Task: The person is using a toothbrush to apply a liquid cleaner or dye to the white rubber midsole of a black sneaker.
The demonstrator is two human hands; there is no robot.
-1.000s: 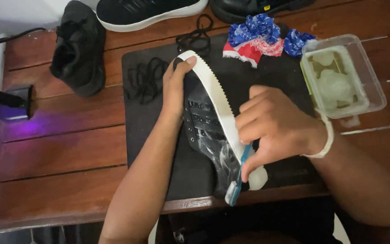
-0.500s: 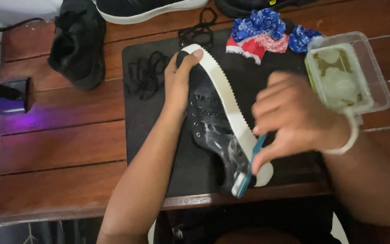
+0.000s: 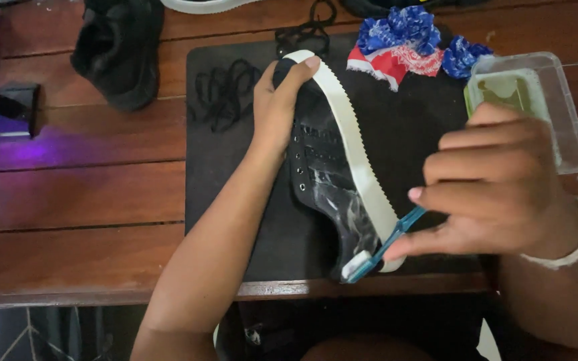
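Observation:
A black sneaker point(image 3: 322, 174) with a white sole lies on its side on a black mat point(image 3: 235, 167), its upper wet with foam. My left hand point(image 3: 277, 110) grips the shoe's far end, thumb over the sole edge. My right hand point(image 3: 496, 184) holds a blue toothbrush point(image 3: 382, 247), its white bristle head pressed against the shoe's near end by the sole.
A clear plastic tub point(image 3: 536, 100) with greenish liquid sits at the mat's right. A blue and red cloth point(image 3: 413, 40) lies behind the shoe. Black laces point(image 3: 225, 90) lie on the mat's left. Another black shoe point(image 3: 118, 47) rests on the wooden table point(image 3: 81, 194). A purple light point(image 3: 8, 120) glows at left.
My right hand has slid right and slightly back, drawing the toothbrush along the shoe's near end. My left hand keeps its grip on the far end.

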